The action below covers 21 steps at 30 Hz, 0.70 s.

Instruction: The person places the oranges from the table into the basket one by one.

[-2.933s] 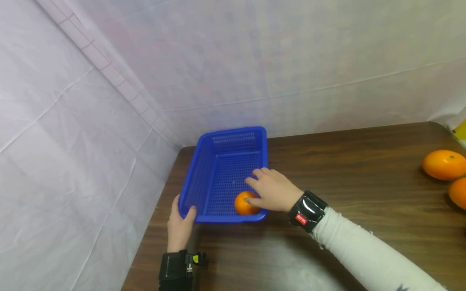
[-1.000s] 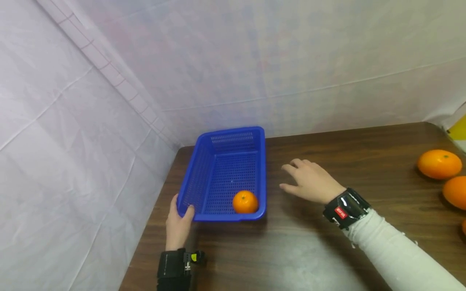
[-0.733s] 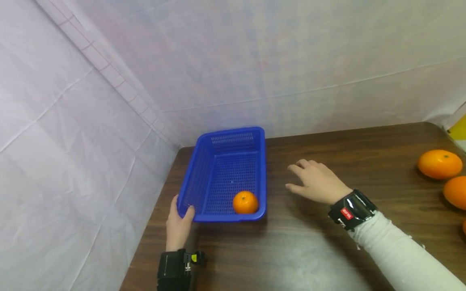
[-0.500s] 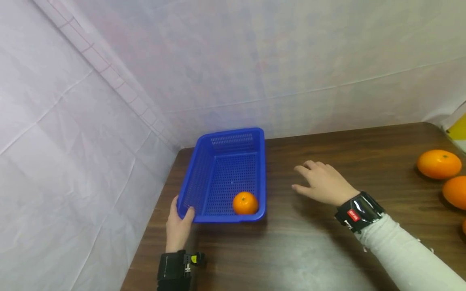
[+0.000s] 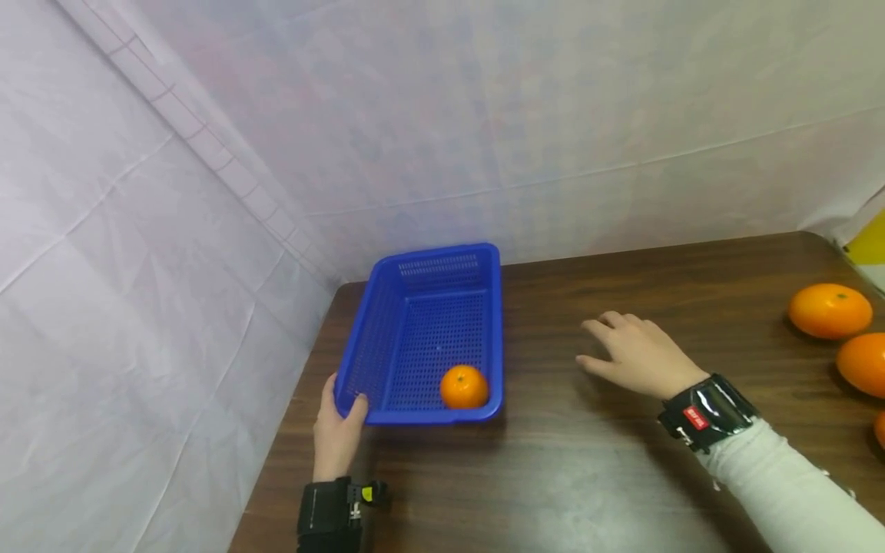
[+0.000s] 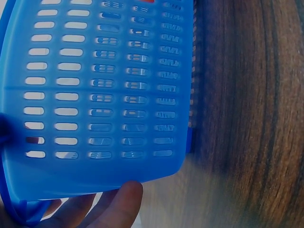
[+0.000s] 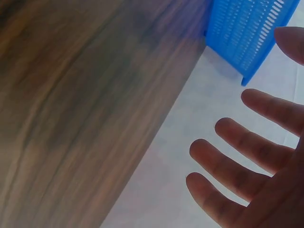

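Observation:
A blue slotted plastic basket (image 5: 438, 322) stands on the wooden table, near the back wall. My left hand (image 5: 336, 432) grips its near left corner, thumb over the rim and fingers round the outside. In the left wrist view those fingers (image 6: 124, 204) lie against the basket's outer wall. One orange tangerine (image 5: 464, 386) sits inside, at the near right corner. My right hand (image 5: 639, 357) hovers over the table to the right of the basket, fingers spread and holding nothing. The right wrist view shows that hand's bare fingers (image 7: 223, 164) apart from the basket.
At the table's right side lie more tangerines: one at the back (image 5: 830, 311), another tangerine (image 5: 864, 364) nearer, and a third cut off by the frame edge. A yellow-and-white object (image 5: 867, 242) shows beyond the right edge. White sheeting (image 5: 553, 115) hangs behind and to the left.
The right hand has let go of the tangerine in the basket, come out over the right rim and moved steadily rightward. The left hand has kept its grip on the corner.

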Motion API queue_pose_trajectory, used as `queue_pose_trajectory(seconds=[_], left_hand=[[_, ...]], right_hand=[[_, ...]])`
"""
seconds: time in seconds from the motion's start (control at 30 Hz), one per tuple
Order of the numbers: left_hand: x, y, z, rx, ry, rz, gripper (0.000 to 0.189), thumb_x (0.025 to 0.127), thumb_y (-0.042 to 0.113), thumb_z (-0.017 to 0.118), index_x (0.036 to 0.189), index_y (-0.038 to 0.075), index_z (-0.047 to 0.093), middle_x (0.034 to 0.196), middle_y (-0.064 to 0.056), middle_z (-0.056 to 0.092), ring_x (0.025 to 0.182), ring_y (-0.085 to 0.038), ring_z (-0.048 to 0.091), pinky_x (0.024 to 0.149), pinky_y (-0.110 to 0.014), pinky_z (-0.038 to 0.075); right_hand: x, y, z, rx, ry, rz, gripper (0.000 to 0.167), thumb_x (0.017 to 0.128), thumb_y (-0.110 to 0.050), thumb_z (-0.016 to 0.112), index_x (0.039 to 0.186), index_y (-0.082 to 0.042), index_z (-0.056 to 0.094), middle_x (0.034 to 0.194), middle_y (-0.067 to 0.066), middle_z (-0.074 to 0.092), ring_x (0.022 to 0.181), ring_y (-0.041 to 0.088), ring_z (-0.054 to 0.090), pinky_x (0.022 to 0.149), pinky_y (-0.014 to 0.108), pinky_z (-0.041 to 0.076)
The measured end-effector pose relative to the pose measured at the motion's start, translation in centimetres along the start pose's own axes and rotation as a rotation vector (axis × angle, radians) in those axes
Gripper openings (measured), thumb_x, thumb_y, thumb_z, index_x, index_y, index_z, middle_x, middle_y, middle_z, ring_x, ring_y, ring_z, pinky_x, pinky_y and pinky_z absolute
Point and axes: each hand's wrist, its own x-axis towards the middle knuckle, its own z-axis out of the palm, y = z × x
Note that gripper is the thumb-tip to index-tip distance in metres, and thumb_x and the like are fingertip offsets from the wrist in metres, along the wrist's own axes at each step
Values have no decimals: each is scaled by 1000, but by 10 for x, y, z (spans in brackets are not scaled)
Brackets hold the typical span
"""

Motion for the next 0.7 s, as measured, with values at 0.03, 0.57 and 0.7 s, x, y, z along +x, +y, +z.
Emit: queue_pose_trajectory(seconds=[0.03,0.57,0.7], left_hand=[[0,0,0,0,0,-1,74,98,30,56,161,16,21,153,-26,45,136,-44,49,112,-59,40],[1,0,-1,-11,-17,-11,74,99,30,55,162,16,18,155,-25,43,138,-44,47,112,-60,40],[1,1,1,-6,-12,-4,73,99,30,55,162,16,19,154,-25,43,138,-44,48,112,-60,40]], right_hand=[[-2,2,1,-2,-1,5,64,93,-49,66,137,-3,59,131,26,61,116,47,61,94,67,47],[-24,29,3,-22,5,66,64,93,-49,67,137,-3,59,129,26,63,112,50,61,91,70,46],[-29,38,3,-24,-4,83,66,93,-51,66,136,-2,59,130,28,62,112,52,60,90,71,45]])
